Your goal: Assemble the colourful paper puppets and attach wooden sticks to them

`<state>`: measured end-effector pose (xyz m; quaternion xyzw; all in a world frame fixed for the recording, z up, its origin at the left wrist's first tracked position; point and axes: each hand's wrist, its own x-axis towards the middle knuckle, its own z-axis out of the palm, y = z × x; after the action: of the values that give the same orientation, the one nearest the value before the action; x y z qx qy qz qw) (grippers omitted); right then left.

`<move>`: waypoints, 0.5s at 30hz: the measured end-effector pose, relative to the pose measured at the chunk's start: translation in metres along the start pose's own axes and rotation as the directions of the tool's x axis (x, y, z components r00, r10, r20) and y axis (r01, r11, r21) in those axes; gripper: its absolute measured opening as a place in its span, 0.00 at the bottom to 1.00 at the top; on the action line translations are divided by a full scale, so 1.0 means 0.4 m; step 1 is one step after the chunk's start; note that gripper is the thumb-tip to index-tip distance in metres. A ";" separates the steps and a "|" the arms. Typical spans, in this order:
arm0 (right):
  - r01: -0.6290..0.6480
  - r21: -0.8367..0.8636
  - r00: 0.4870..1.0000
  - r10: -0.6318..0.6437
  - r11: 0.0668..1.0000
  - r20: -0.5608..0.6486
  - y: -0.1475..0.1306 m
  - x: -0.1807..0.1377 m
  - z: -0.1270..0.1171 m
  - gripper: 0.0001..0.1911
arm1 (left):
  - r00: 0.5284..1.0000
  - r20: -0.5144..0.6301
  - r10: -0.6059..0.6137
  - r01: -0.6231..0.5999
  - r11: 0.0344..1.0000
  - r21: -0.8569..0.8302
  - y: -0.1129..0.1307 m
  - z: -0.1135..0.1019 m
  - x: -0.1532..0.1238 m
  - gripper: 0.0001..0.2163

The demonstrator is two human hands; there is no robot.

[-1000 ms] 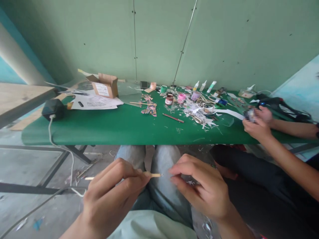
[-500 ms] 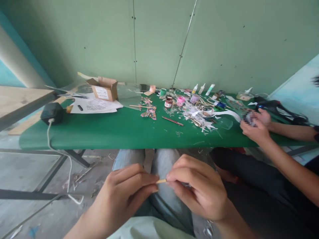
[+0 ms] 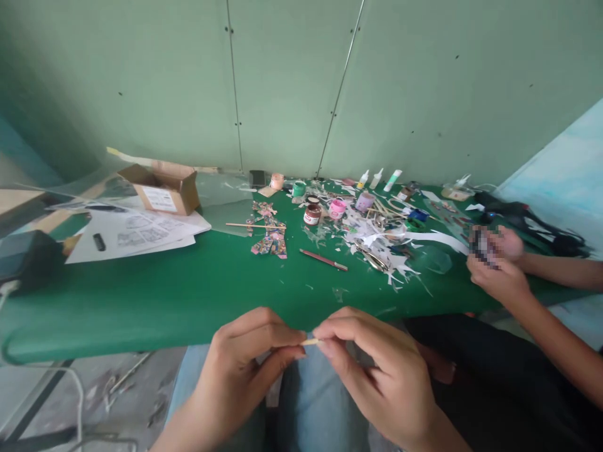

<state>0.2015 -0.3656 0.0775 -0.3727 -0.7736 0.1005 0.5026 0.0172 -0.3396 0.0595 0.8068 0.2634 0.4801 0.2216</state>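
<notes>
Between my two hands is a short, thin wooden stick (image 3: 309,342), held above my lap just off the table's near edge. My left hand (image 3: 249,367) pinches its left end between thumb and fingers. At the other end, my right hand (image 3: 377,367) pinches it the same way, so only a small pale middle piece shows. On the green table (image 3: 188,295) beyond lies a patterned, cut-out shape (image 3: 271,242) with a longer wooden stick (image 3: 240,225) across it. A dark red pen (image 3: 323,259) rests to its right.
Paint jars (image 3: 312,214), glue bottles (image 3: 375,179) and a heap of paper scraps (image 3: 372,232) lie along the back. An open cardboard box (image 3: 164,191) stands on printed sheets (image 3: 127,235) at left. Another person's hands (image 3: 499,263) hold a blurred item at right.
My view has moved closer to the table, whose near edge now sits lower, just behind my hands. Both hands still pinch the stick, a little closer together.
</notes>
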 end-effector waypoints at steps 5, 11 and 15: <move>-0.031 -0.016 0.999 0.031 0.999 -0.027 0.095 0.069 0.036 0.08 | 1.000 -0.016 0.001 -0.001 1.000 0.009 -0.100 0.007 0.084 0.05; -0.161 -0.062 0.973 0.147 0.985 -0.178 0.191 0.145 0.016 0.07 | 0.997 -0.017 0.070 -0.070 0.997 -0.023 -0.197 0.042 0.255 0.03; -0.234 -0.055 0.950 0.216 0.971 -0.226 0.291 0.207 -0.042 0.06 | 0.989 0.119 0.088 -0.093 0.995 0.045 -0.253 0.018 0.388 0.04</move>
<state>0.2533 -0.2314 0.0820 -0.4872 -0.6697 0.0840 0.5541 0.0642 -0.1640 0.0969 0.8500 0.2250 0.4348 0.1942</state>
